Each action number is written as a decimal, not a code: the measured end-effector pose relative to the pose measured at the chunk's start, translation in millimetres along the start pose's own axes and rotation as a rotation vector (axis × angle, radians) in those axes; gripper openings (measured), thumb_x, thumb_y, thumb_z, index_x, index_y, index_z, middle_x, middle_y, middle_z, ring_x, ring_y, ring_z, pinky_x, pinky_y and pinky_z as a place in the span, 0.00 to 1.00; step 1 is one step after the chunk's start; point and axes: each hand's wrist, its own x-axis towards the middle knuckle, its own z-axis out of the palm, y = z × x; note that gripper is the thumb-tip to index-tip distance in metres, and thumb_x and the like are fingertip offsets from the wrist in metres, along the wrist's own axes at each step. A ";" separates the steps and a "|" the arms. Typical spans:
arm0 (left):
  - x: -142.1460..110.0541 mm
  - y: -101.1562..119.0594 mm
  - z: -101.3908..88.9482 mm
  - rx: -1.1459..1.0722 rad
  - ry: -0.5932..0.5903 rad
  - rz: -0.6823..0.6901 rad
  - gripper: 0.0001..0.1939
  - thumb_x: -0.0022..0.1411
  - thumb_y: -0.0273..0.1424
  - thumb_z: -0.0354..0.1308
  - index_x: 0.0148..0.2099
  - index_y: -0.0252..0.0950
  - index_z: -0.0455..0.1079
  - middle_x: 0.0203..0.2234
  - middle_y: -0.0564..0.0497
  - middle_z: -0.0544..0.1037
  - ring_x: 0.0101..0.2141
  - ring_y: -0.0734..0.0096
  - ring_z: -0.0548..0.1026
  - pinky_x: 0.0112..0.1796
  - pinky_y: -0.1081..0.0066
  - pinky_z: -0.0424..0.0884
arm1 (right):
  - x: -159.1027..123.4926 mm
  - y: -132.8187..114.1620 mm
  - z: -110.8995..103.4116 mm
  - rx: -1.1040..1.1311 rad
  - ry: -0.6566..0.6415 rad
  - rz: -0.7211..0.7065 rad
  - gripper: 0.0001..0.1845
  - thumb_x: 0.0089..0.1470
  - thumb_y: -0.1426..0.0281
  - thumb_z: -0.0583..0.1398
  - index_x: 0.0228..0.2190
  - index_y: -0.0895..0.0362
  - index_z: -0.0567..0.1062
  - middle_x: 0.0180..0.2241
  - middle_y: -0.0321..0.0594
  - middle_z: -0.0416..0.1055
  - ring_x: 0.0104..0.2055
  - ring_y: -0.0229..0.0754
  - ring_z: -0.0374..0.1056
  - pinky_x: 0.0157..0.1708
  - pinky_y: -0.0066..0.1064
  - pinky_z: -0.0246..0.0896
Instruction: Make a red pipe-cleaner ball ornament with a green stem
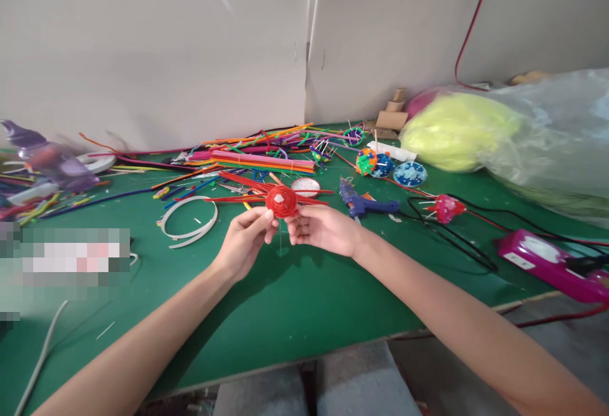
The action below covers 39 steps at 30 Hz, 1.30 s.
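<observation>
Between both hands, above the green table, is a small round red coil, seemingly wound from fuzzy pipe cleaner, with a pale spot at its middle. A thin clear strand hangs below it. My left hand pinches its lower left edge between thumb and fingers. On the other side my right hand grips the lower right edge, its fingers curled and partly hidden. Red pipe cleaners lie just behind the coil. A small white-filled dish sits behind my right hand.
A blue glue gun lies right of my hands, near a magenta power strip and black cable. Behind are bundled colored pipe cleaners and several decorated pieces. A white strip loop and purple bottle are left.
</observation>
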 end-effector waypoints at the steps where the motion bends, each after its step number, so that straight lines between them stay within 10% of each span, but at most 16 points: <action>1: -0.2 0.0 0.1 0.002 -0.015 -0.003 0.13 0.52 0.39 0.67 0.26 0.34 0.74 0.16 0.56 0.67 0.20 0.79 0.62 0.27 0.74 0.59 | -0.3 0.0 -0.8 0.022 -0.040 0.030 0.12 0.56 0.66 0.58 0.29 0.61 0.76 0.25 0.39 0.74 0.28 0.37 0.71 0.32 0.29 0.62; 13: -0.3 0.4 0.6 -0.014 0.000 0.018 0.12 0.51 0.38 0.68 0.27 0.34 0.75 0.20 0.55 0.70 0.19 0.82 0.60 0.26 0.74 0.59 | -3.2 -0.1 1.6 0.020 -0.187 -0.014 0.15 0.53 0.59 0.64 0.31 0.60 0.75 0.24 0.37 0.72 0.26 0.35 0.69 0.26 0.25 0.59; 39: -2.9 -0.1 3.0 0.030 0.011 0.027 0.12 0.52 0.38 0.67 0.26 0.34 0.75 0.19 0.54 0.69 0.20 0.80 0.61 0.25 0.74 0.59 | -4.0 2.5 13.6 -0.206 0.042 -0.242 0.16 0.47 0.62 0.67 0.21 0.59 0.70 0.16 0.28 0.61 0.18 0.31 0.60 0.20 0.26 0.54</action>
